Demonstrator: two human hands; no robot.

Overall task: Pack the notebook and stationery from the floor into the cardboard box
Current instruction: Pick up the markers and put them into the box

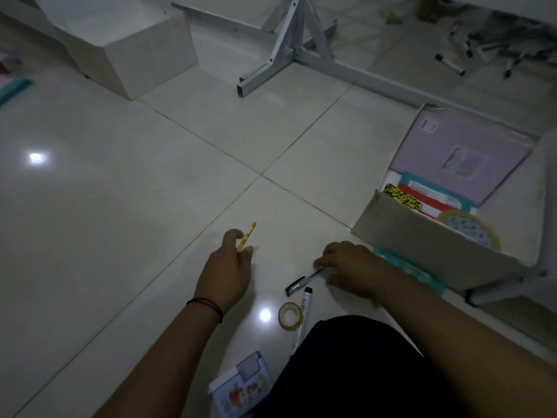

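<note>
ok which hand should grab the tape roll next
Probably the right hand. It is on the black pen, just above the tape roll, and nearer the box. The left hand already holds a pencil.

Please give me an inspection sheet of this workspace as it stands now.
Surface: glossy pale tiled floor.
Job's things: open cardboard box partly filled; black pen, clear tape roll, white marker, illustrated booklet on floor.
Clutter: scattered dark markers far right.
Grippers: left hand holds yellow patterned pencil; right hand touching the pen.
Cables: nothing seen.
Surroundings: white metal frame, white cabinet.
</note>
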